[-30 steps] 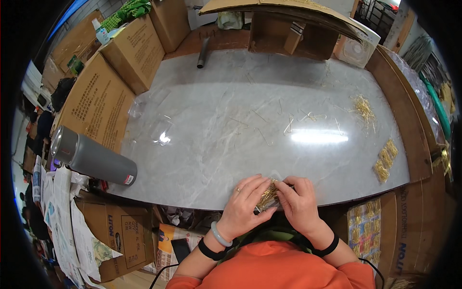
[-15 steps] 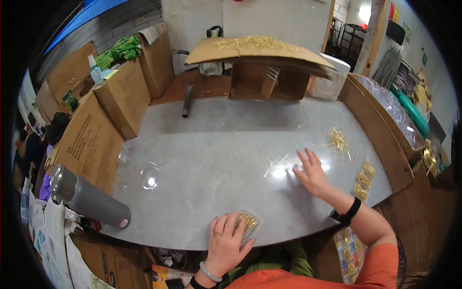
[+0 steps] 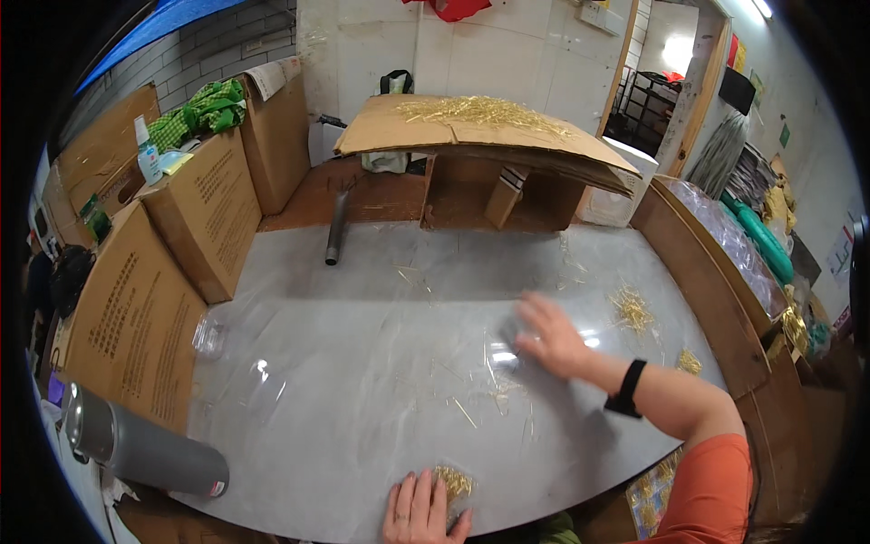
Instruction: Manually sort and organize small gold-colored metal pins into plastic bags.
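Just right of the left hand, can see gold wires, partly hidden by loosely parted fingers; cannot tell whether gripped, wrist cut off below. Farther forward and right of that grip, can make out only a blurred, half-spread right hand; cannot tell whether holding anything

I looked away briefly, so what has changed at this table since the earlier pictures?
The right hand has let go of the packet of gold pieces and moved forward over the table. The view also tilted up. The left hand stays at the packet; the grey bottle, dark tube and loose gold pile keep their places.
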A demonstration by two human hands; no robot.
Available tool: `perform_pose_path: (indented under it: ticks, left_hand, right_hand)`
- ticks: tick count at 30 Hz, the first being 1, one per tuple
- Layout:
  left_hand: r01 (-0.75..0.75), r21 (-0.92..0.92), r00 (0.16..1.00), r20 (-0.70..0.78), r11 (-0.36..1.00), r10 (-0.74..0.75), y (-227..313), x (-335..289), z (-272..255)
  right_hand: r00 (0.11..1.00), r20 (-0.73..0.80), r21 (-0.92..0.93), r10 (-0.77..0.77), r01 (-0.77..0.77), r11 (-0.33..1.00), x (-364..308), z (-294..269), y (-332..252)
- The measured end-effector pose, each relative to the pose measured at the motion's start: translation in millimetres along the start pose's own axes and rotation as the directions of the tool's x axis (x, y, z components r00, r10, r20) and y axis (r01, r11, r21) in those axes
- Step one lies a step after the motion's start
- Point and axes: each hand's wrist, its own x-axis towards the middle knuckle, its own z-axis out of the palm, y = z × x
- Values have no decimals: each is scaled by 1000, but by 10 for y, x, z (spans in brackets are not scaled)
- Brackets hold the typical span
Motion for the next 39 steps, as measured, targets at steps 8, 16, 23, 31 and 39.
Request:
perform_pose_path:
  ticks: [8,16,23,31,39]
  left_hand:
    - [-7,-61,1000,22,998,8,-15,23,55]
    - [-18,10,1000,15,1000,17,-8,22,78]
    - [-69,49,997,32,996,67,-23,64,25]
    - [-41,82,996,-70,996,47,-30,24,93]
    - [9,2,995,98,1000,-9,-34,70,-74]
  right_hand:
    - [859,25,-192,511,-498,846,1111,-159,1896]
    - [932,-22,-174,363,-361,916,519,54,1503]
    - [930,250,59,-269,263,963,-32,-37,-18]
    - [937,207,114,-282,264,958,1620,185,-57]
    - [880,285,39,-379,385,922,2280,652,-405]
